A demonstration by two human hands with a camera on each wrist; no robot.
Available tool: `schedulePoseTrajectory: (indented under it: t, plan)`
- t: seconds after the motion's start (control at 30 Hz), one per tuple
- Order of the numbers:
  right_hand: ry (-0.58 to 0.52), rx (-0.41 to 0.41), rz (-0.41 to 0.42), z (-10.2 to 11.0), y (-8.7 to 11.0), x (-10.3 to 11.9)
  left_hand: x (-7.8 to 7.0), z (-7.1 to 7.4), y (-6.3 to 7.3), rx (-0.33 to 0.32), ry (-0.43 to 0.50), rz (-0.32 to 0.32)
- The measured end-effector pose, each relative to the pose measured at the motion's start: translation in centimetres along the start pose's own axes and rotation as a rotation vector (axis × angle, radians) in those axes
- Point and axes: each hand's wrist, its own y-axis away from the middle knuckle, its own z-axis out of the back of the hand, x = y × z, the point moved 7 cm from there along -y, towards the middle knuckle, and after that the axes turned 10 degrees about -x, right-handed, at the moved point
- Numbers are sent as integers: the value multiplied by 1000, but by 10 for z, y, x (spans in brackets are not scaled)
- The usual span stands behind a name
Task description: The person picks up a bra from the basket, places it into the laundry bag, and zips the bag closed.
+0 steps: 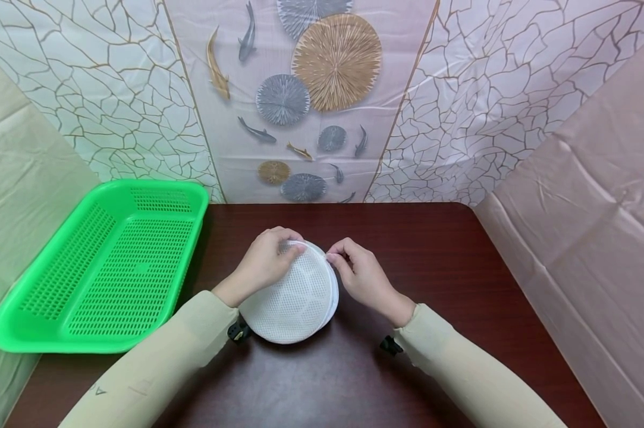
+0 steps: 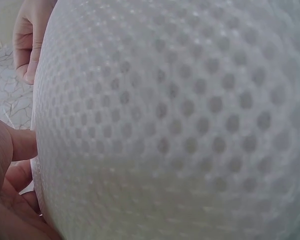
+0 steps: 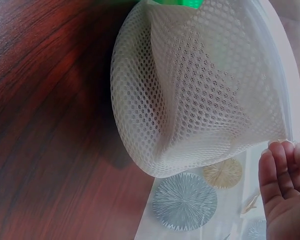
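A round white mesh laundry bag [image 1: 292, 303] is held up over the table, its flat honeycomb face turned toward me in the head view. My left hand [image 1: 265, 258] grips its upper left rim, thumb on the near face and fingers behind. At the upper right rim, my right hand [image 1: 360, 274] pinches the edge between thumb and curled fingers. In the right wrist view the mesh side [image 3: 190, 90] sags inward below a pale rim band [image 3: 285, 65], and the right fingertips [image 3: 277, 147] meet at its corner. Mesh fills most of the left wrist view.
A large green plastic basket [image 1: 193, 249] with perforated sides stands on the left of the dark red-brown wooden table [image 1: 429, 255]. A patterned cloth wall [image 1: 461, 107] rises behind the table, with plain fabric [image 1: 594, 208] along the right side.
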Motion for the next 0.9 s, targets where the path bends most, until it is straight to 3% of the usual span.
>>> schedulePoseTrajectory:
  t: [0.27,0.9]
  plan:
    - [12,2,-1,0,1,0,5,3,1,-9,18,57]
    - [29,8,9,1,2,3,4,6,2,-19,28,57]
